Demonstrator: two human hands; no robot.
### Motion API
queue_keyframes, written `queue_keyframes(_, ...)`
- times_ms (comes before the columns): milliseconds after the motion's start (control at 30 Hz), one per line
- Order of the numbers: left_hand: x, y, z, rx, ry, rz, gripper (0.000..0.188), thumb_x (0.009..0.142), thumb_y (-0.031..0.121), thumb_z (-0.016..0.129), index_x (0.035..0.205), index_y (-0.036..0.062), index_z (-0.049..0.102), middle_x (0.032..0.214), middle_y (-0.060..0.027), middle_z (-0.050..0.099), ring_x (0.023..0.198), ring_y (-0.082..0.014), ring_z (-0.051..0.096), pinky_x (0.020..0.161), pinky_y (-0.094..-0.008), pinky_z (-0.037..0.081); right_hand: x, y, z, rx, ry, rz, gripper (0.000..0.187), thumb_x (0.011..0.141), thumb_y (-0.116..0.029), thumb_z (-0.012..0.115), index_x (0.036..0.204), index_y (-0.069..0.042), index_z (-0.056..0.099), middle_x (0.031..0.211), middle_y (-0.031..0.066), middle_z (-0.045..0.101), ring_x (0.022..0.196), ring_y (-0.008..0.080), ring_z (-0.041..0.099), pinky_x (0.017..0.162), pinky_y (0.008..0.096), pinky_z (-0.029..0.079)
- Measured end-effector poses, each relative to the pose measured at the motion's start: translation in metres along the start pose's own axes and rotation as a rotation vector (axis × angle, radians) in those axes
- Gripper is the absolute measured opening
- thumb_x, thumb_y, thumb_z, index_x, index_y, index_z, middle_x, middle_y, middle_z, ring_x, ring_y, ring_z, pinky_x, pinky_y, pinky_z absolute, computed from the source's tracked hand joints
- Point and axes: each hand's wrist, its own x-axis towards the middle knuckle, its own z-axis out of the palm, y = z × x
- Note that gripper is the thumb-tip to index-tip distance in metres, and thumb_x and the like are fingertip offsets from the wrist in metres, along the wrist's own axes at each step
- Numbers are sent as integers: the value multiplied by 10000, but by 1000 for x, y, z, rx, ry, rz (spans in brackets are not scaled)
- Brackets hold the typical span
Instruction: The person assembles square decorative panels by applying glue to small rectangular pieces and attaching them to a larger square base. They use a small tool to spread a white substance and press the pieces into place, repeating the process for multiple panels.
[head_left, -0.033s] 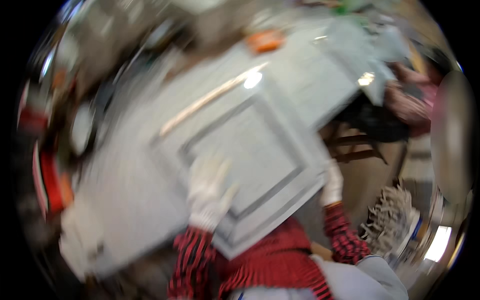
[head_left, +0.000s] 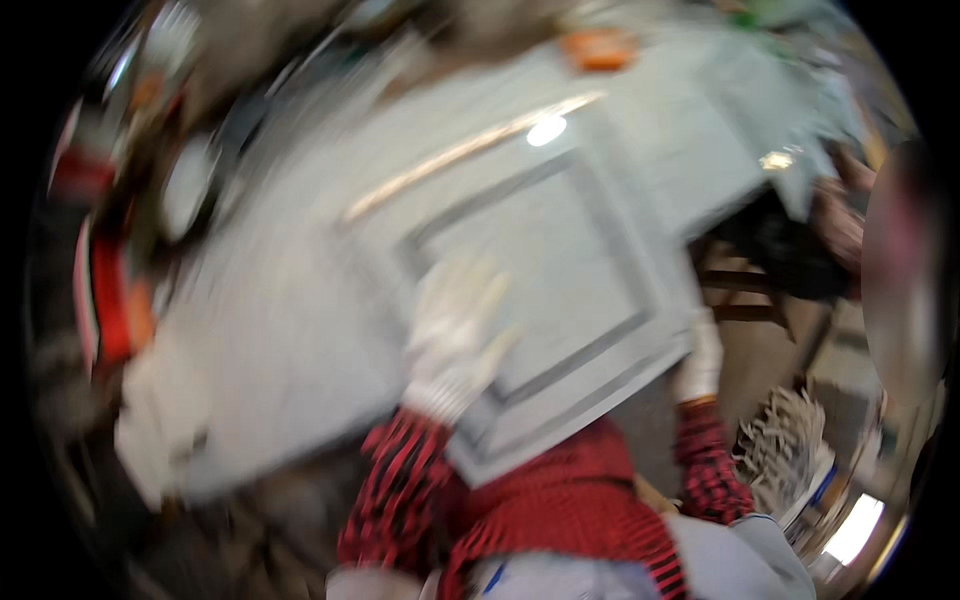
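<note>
A flat white square panel (head_left: 560, 265) with a grey band forming a smaller square lies tilted across the work table, its near corner jutting past the table's edge towards me. My left hand (head_left: 455, 330), in a white glove, rests on the panel's left part with fingers spread. At the panel's right edge is my gloved right hand (head_left: 703, 355), closed round that edge. Its fingertips are partly hidden and motion blurs both hands. Light glares off the panel's far side.
The long white table (head_left: 280, 330) stretches from lower left to upper right. An orange object (head_left: 598, 50) sits at its far side. Another person's arm (head_left: 838, 225) shows at the right, above a dark stool-like shape. A bundle of pale strands (head_left: 785, 445) stands lower right.
The whole view has shifted, so table, panel and hands appear farther right and slightly higher. My hands keep the same places on the panel.
</note>
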Motion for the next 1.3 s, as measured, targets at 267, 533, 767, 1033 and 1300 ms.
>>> queue_keyframes(267, -21, -34, -8, -36, 190, -202, 535, 780, 286, 718, 1265, 92, 603, 1359, -116, 567, 1307, -305, 484, 1110, -467, 333, 76, -55, 25, -615, -189, -362, 318, 968, -185, 624, 1195, 37, 634, 1030, 53, 680, 801, 67, 589, 702, 210, 481)
queue_keyframes(533, -17, -29, -7, -43, 220, -287, 491, 781, 265, 727, 1235, 109, 626, 1318, -94, 587, 1297, -295, 489, 1131, -459, 323, -9, -113, 313, -555, -1096, -830, 228, 916, -94, 646, 1105, 31, 674, 1010, 134, 708, 901, 176, 674, 815, 281, 520)
queue_keyframes(767, -20, -30, -4, 36, 178, -332, 502, 811, 277, 687, 1284, 142, 582, 1318, -85, 565, 1286, -269, 485, 1125, -463, 327, -67, -107, 460, -479, -1355, -917, 313, 915, -315, 637, 1092, -65, 705, 1024, 117, 726, 870, 229, 704, 780, 324, 546)
queue_keyframes(1033, -20, -32, -10, -93, 243, -284, 385, 843, 216, 627, 1193, 58, 604, 1243, -135, 575, 1267, -301, 473, 1110, -460, 331, -123, -111, 521, -536, -1320, -1121, 468, 885, -318, 658, 1308, -130, 589, 1080, 108, 713, 912, 243, 703, 821, 333, 539)
queue_keyframes(1300, -19, -33, -12, -182, 382, -247, 328, 740, 151, 670, 1037, 23, 618, 1058, -100, 577, 1069, -300, 526, 1065, -469, 379, -154, -98, 585, -468, -1153, -1409, 593, 841, -459, 662, 1345, -185, 513, 1023, 141, 697, 934, 343, 669, 795, 445, 529)
